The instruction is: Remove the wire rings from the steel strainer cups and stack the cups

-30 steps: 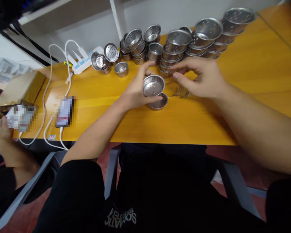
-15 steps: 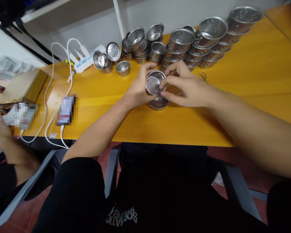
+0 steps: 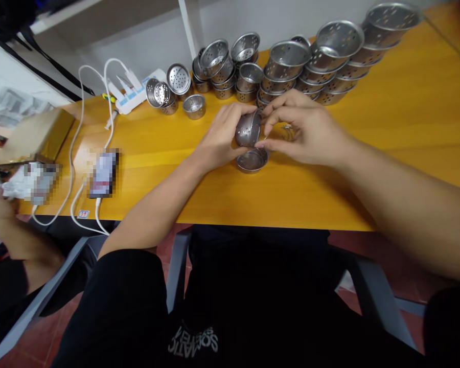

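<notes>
My left hand (image 3: 218, 138) grips a small perforated steel strainer cup (image 3: 247, 130), tipped on its side above the yellow table (image 3: 168, 174). My right hand (image 3: 306, 130) is closed in a pinch at the cup's rim, holding a thin wire piece that is too small to make out clearly. Another steel cup (image 3: 252, 159) sits on the table right under both hands. A few wire handles (image 3: 287, 132) lie on the table behind my right fingers.
Stacks of large strainer bowls (image 3: 322, 56) and smaller cups (image 3: 222, 66) line the table's back edge. A white power strip (image 3: 132, 92) with cables, a phone (image 3: 103, 174) and a cardboard box (image 3: 34, 135) lie at the left. Another person's hand (image 3: 0, 209) is at far left.
The cup in my left hand has turned from mouth-up to lying on its side. My right hand came in from over the wire handles and closed at the cup's rim.
</notes>
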Motion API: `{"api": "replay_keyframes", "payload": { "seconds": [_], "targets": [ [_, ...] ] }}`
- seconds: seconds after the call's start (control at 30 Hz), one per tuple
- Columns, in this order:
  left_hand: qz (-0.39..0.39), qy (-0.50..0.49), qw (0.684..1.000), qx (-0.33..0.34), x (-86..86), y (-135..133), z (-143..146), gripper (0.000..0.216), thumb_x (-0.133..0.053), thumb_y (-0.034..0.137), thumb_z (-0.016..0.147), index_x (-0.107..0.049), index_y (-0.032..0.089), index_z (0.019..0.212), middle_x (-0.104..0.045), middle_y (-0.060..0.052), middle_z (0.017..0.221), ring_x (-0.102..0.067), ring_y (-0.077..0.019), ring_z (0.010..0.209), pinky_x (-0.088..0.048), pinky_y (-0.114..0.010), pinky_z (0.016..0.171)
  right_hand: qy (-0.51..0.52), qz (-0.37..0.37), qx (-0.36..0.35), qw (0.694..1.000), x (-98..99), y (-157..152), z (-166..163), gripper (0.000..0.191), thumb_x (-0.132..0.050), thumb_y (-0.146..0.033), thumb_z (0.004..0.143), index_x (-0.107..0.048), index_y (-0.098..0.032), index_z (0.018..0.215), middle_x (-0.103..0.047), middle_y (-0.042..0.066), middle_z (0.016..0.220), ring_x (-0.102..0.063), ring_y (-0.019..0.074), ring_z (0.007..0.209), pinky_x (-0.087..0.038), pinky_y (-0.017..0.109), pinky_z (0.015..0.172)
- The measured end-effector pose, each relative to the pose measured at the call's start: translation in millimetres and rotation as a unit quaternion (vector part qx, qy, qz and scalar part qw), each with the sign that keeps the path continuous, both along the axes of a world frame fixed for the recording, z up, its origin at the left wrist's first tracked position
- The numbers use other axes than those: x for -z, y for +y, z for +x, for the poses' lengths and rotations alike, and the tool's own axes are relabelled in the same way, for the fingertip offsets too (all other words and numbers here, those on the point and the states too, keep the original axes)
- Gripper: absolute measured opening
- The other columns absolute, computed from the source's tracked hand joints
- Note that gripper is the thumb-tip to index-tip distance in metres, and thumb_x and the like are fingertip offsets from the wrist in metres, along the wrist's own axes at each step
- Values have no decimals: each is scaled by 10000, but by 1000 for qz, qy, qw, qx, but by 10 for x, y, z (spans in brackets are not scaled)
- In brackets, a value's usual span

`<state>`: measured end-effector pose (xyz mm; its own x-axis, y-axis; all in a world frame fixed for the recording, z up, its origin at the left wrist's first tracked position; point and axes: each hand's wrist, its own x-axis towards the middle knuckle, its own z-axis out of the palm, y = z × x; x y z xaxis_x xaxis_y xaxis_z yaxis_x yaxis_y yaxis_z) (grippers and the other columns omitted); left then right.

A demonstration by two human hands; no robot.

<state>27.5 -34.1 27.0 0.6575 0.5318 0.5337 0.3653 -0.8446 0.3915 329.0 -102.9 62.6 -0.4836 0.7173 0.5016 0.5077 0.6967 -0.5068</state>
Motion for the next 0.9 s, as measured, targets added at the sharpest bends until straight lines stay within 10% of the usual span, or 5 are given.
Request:
{"api": "replay_keyframes", "payload": {
  "seconds": [0.37, 0.7, 0.9],
  "targets": [
    [-62, 8, 996, -64, 125, 303, -193, 1037, -1009, 933, 992, -641, 347, 1763, -639, -190, 1840, -574, -545, 1845, -453, -758, 1588, 25, -11, -44, 999, -110, -28, 69, 439, -827, -881, 1146, -919, -461, 1233, -846, 113, 1557, -799, 463, 1449, -645, 794, 1324],
    [-177, -27, 972, -153, 539, 787, -496, 1017, -1013, 901, 1021, -619, 266, 1711, -735, -230, 1789, -698, -470, 1750, -472, -701, 1600, -196, -79, -34, 977, -70, 294, 645, 612, -676, -911, 1169, -822, -317, 1172, -810, 167, 1313, -789, 398, 1128, -642, 617, 1079],
    [-132, -10, 972, -191, 629, 938, -431, 1234, -977, 1014, 946, -605, 276, 1862, -636, -272, 1903, -452, -559, 1940, -273, -783, 1664, -243, -99, -33, 964, 0, 370, 725, 505, -726, -804, 1158, -819, -308, 1161, -813, 135, 1204, -775, 347, 1030, -631, 552, 969]
  ]
}}
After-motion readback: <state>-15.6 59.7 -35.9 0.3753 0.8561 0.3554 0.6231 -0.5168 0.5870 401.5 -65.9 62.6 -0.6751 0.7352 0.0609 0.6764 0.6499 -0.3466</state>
